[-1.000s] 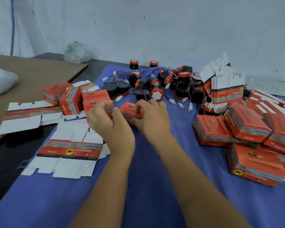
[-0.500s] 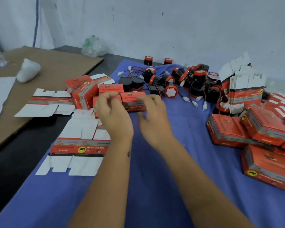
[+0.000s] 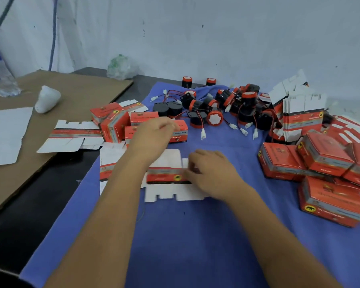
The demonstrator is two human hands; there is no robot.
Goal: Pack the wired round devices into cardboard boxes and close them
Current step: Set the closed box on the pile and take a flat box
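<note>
A flat red-and-white box blank [image 3: 164, 177] lies on the blue cloth [image 3: 195, 235] in front of me. My right hand [image 3: 213, 173] pinches the blank's right end with curled fingers. My left hand [image 3: 152, 136] hovers farther back with loosely curled fingers holding nothing, its fingertips beside a closed red box [image 3: 180, 133]. That box stands at the right end of a group of closed boxes [image 3: 114, 125]. The wired round devices [image 3: 216, 109], black with red rims and white plugs, lie heaped at the back of the cloth.
Closed red boxes [image 3: 324, 161] are piled at the right, with a stack of flat blanks [image 3: 303, 117] behind them. More blanks [image 3: 71, 136] lie at the left. A brown cardboard sheet [image 3: 71, 96] holds a water bottle [image 3: 0, 80] and a white wad [image 3: 47, 98].
My left hand set the closed box down beside the other boxes and let go. My right hand drew back toward me and took hold of a flat blank. The view shifted left.
</note>
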